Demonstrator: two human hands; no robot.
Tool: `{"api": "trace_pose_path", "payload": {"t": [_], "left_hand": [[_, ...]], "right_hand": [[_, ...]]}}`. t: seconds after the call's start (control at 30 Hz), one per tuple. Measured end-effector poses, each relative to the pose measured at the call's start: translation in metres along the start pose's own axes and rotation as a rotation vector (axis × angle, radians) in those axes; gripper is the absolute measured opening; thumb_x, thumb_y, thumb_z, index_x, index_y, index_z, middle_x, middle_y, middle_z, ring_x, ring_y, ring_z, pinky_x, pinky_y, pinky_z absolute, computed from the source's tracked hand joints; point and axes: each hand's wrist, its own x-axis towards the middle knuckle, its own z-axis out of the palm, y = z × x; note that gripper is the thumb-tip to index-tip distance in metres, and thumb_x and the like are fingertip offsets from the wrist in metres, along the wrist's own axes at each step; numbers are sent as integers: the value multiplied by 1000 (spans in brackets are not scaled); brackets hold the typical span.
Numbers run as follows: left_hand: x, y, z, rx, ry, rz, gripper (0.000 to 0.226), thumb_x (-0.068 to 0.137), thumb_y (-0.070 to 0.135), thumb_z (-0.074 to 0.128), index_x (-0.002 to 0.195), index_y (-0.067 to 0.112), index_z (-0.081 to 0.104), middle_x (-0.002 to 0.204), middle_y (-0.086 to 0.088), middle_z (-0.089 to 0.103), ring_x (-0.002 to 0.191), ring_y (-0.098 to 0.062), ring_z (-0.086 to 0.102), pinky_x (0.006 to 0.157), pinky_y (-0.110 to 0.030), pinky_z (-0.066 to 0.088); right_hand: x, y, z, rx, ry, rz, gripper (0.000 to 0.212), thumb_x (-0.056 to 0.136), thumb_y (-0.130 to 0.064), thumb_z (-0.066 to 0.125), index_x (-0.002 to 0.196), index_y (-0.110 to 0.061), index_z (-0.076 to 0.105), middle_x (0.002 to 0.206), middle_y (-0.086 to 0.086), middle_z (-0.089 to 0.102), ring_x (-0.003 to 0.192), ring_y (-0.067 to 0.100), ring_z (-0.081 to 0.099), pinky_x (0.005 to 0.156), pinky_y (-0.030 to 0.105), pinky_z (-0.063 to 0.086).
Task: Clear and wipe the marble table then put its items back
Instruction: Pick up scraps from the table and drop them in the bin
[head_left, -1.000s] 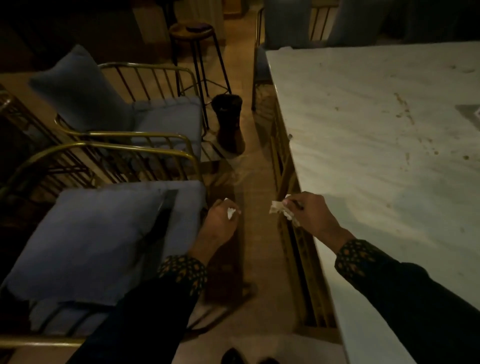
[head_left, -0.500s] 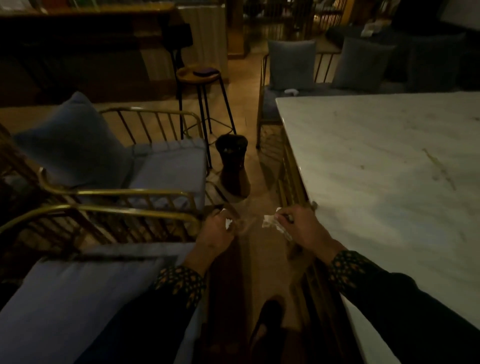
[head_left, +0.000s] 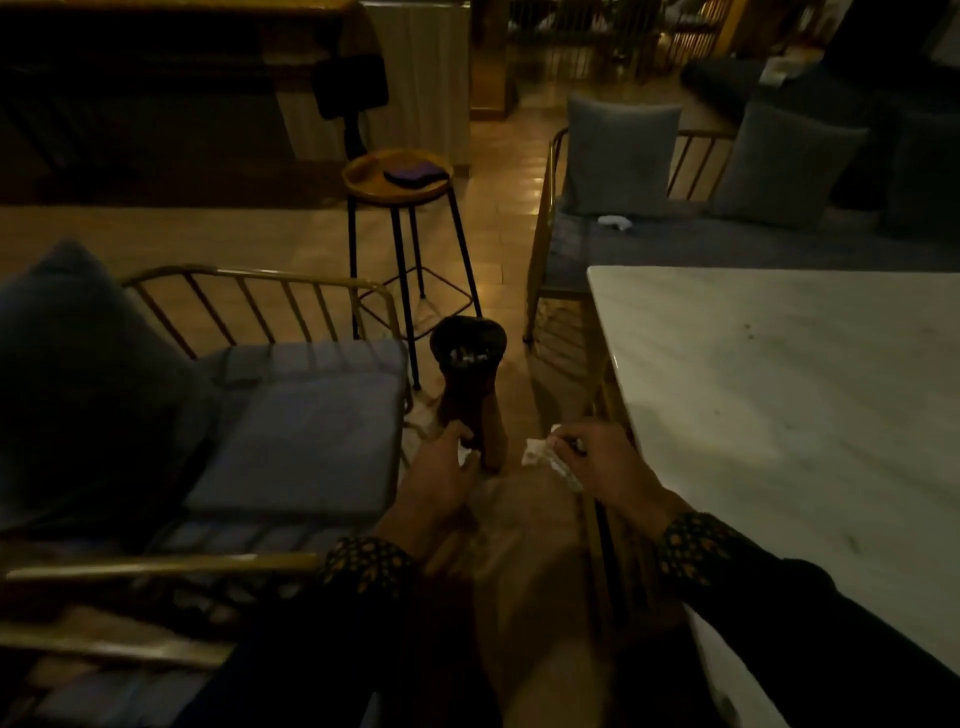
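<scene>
Main risk: scraps miss the bin (head_left: 467, 358) — its mouth is narrow and dark, the light is poor, and both hands hang low over the floor short of it, so a loose release could drop paper on the floor beside it. Second risk: the thin tissue (head_left: 543, 457) could tear or shed bits if squeezed harder. Third, a judgement only: a sleeve could brush the table (head_left: 779, 415) edge and smear it, since the right arm runs just beside that edge

Right hand (head_left: 597, 462): fingers curled, pinching the crumpled white tissue, which sticks out to the left of the knuckles; a small dark thing by the fingers, cannot tell what. Left hand (head_left: 441, 467): fingers curled round a smaller white scrap (head_left: 464, 453), only a bit showing, just in front of the bin's base

Table sits to the right, pale marble, top bare in the part visible, faint specks near the far side, dull sheen near the close edge; cannot tell wet or dry. Bin stands on the floor between chair (head_left: 291, 426) and table, some white bits at its mouth. Stool (head_left: 397, 179) behind it with a dark item on top
</scene>
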Motion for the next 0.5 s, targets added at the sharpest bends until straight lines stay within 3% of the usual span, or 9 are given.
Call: {"api": "trace_pose_path", "payload": {"t": [0.1,0.2,0.33,0.43,0.5], "left_hand": [[88,-16,7,10,-66,16,21,92,23,58,111,15,53,110,-9,58,87,-29,64,77,-46,55],[182,-27,8,25,-95,35,21,91,21,59,107,8,56,111,-13,59,100,-29,58,83,-39,48],[289,-29,-4,37,-178,19,24,92,17,59,110,2,57,115,-17,59,106,-31,55,83,-32,40],[353,-33,-20,75,-146,2,24,92,15,59,112,2,60,117,-16,58,105,-30,56,78,-26,37],[392,-40,-24,89,-126,-4,26,93,18,59,115,5,60,118,-13,58,105,-29,57,82,-27,42]], "right_hand": [[79,21,4,-14,-21,10,20,95,-23,60,96,-9,74,96,8,73,87,15,65,79,34,52],[162,45,8,-7,-23,63,23,94,-25,60,98,-6,74,97,10,72,89,20,66,76,26,47],[259,71,17,-7,30,42,61,91,-57,46,90,-3,73,85,16,71,77,31,67,70,42,55],[324,75,22,-31,-1,106,32,93,-28,61,89,1,72,84,21,70,78,35,66,71,49,54],[366,84,30,-10,-42,124,17,90,-14,66,92,2,71,89,23,70,83,37,66,74,52,54]]}}
